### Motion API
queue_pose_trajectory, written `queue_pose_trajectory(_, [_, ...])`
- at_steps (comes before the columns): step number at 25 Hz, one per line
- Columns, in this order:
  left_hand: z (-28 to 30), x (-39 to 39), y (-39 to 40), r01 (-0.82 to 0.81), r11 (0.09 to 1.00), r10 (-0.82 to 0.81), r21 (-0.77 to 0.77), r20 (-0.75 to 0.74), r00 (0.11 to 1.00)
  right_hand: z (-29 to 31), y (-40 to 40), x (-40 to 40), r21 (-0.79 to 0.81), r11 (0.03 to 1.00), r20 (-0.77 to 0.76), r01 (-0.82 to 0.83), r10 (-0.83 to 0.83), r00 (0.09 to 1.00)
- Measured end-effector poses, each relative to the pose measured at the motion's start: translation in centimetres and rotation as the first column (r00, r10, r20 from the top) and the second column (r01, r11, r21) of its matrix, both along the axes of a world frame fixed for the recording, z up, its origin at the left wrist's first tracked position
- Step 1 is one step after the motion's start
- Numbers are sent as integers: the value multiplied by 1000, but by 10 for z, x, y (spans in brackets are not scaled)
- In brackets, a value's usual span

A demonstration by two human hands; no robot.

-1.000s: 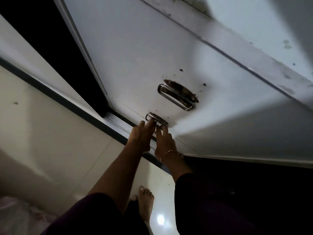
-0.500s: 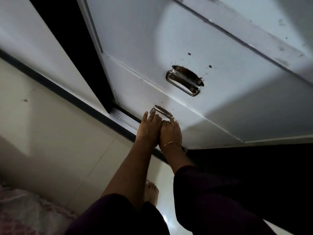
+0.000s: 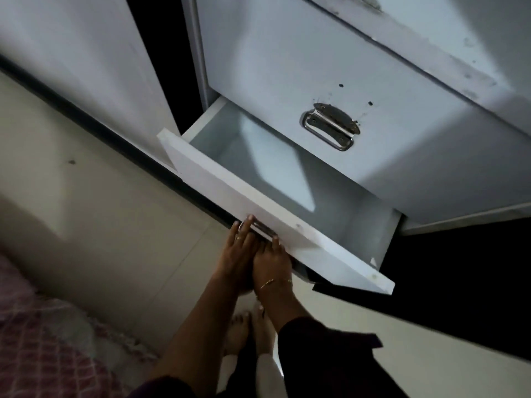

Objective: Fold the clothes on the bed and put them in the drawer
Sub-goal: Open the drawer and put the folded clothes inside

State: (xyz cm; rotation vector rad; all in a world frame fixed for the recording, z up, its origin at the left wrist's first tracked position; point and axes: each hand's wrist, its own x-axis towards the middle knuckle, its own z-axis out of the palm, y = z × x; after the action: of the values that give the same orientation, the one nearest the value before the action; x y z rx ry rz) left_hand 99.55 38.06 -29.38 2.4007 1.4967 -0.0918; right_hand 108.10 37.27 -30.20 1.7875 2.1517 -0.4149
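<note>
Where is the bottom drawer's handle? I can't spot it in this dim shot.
In the head view it sits low centre on the pulled-out drawer front, mostly hidden under both hands: left hand, right hand, below the upper drawer's handle.

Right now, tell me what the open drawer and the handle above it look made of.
Open drawer: looks like white laminated or painted board, going by its thick, flat, matte front edge; it could be wood or plastic. Handle above: polished metal, probably steel, with bright mirror-like glints on the bail.

- The bottom drawer stood pulled out below the upper drawer.
- Both hands, left hand and right hand, lay side by side at its front handle.
- The bed lay to the left.
</note>
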Motion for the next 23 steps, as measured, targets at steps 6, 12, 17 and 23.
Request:
queue_pose_trajectory(6, [4, -47, -81, -14, 992, 10, -122, -34, 999, 18, -84, -36, -165, 986, -64, -33, 23, 998])
queue_pose_trajectory(12, [16, -67, -115, -20, 995, 4, -101, -155, 988, 28, -110, -57, -217, 973, -46, -80, 72, 996])
queue_pose_trajectory(17, [12, -58, -128, -145, 973, 96, -180, -256, 962, 19, -120, -49, -177, 982, -47, -73, 65, 997])
queue_pose_trajectory(23, [14, -49, -130, -185, 967, 117, -172, -347, 931, 21, -125, -44, -191, 979, -140, -76, 49, 989])
